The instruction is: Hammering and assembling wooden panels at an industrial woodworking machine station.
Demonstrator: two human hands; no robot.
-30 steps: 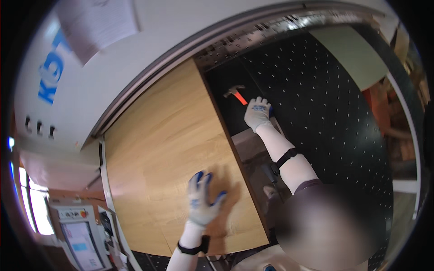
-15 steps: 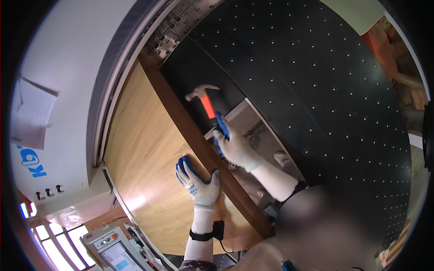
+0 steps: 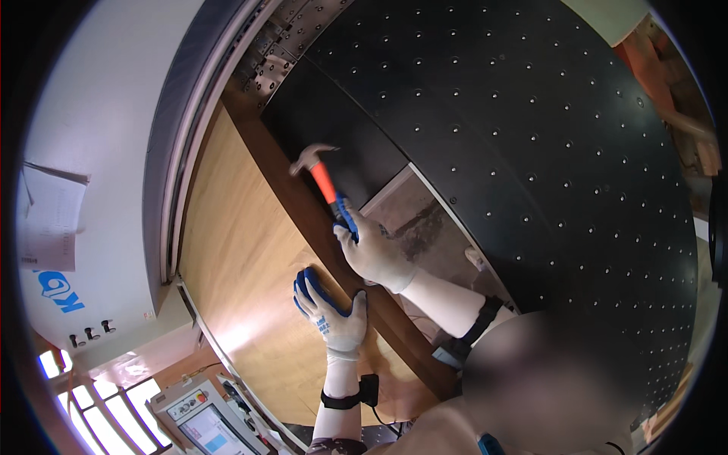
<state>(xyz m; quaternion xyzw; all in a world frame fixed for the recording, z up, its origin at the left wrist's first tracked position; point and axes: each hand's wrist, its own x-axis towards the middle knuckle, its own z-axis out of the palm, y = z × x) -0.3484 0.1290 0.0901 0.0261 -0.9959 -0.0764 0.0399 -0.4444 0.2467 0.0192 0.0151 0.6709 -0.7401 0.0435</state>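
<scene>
My right hand (image 3: 371,246), in a white glove with blue palm, grips a claw hammer (image 3: 324,182) by the dark end of its orange handle. The hammer's metal head is up over the dark brown edge (image 3: 292,199) of a wooden panel stack; whether it touches the wood I cannot tell. My left hand (image 3: 331,315), gloved alike, lies with its fingers spread on the light wood panel (image 3: 243,220), its thumb at the brown edge.
A black table (image 3: 485,98) dotted with small metal studs spreads to the right. Between it and the panel is a gap showing the floor (image 3: 425,220). A large white machine housing (image 3: 98,152) stands left, with a control panel and screen (image 3: 205,428) at lower left.
My right hand and the hammer have moved left, bringing the hammer's head over the brown edge. My left hand stays in place on the panel. The view has shifted slightly.
</scene>
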